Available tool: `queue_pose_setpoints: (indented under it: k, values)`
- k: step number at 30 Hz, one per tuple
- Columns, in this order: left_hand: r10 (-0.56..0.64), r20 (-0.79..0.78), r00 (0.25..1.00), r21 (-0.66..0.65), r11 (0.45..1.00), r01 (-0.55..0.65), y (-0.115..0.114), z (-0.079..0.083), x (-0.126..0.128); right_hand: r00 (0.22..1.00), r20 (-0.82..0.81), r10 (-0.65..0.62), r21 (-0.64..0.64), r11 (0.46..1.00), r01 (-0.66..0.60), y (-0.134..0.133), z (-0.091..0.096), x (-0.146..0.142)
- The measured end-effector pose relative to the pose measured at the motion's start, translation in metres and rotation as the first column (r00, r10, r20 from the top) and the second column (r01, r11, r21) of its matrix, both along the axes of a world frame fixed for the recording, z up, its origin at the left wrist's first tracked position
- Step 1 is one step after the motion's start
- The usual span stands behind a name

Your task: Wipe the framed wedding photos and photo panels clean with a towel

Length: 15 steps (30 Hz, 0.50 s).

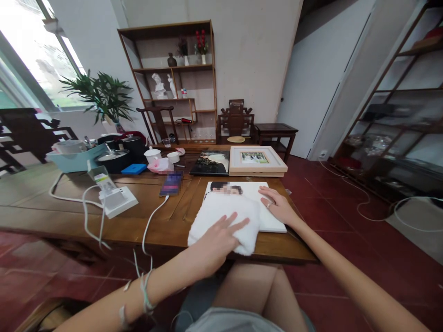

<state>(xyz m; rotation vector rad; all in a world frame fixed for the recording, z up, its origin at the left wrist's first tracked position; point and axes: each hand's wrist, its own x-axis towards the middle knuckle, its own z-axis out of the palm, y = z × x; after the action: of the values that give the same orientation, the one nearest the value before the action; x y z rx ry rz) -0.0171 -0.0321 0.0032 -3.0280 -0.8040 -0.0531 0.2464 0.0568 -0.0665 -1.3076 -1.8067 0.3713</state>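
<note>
A white photo panel (272, 223) lies flat near the table's front edge, with a printed picture of two people at its upper left. Across its left part spreads a folded white towel (221, 214), which hides much of the print and hangs a little over the edge. My left hand (221, 237) rests on the towel with fingers spread; its thumb is hidden. On the panel's right side lies my right hand (277, 205), fingers stretched out flat and a ring on one finger.
Behind the panel are a dark photo panel (211, 163) and a framed picture (258, 161). To the left are a phone (171, 183) on a white cable, a power strip (119, 202), a blue basin (78, 159), pots (114, 160) and cups (152, 155). The wooden table (166, 235) ends close to my legs.
</note>
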Motion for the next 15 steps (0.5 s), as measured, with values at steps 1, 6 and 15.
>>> queue_pose_setpoints:
  k: [1, 6, 15]
  values:
    - [-0.007, -0.012, 1.000, 0.015, 1.000, 0.008, -0.004, 0.001, -0.002, 1.000, -0.001, -0.001, 0.000, 1.000, 0.001, 0.000, 0.000, 0.000]
    - [0.111, -0.019, 0.994, 0.190, 0.976, -0.106, 0.032, 0.009, -0.009, 1.000, -0.007, -0.007, 0.000, 1.000, 0.007, -0.002, 0.002, -0.001]
    - [0.205, 0.046, 0.978, 0.101, 0.973, -0.209, 0.125, -0.006, -0.002, 1.000, -0.009, -0.005, -0.001, 1.000, 0.005, -0.002, 0.002, 0.000]
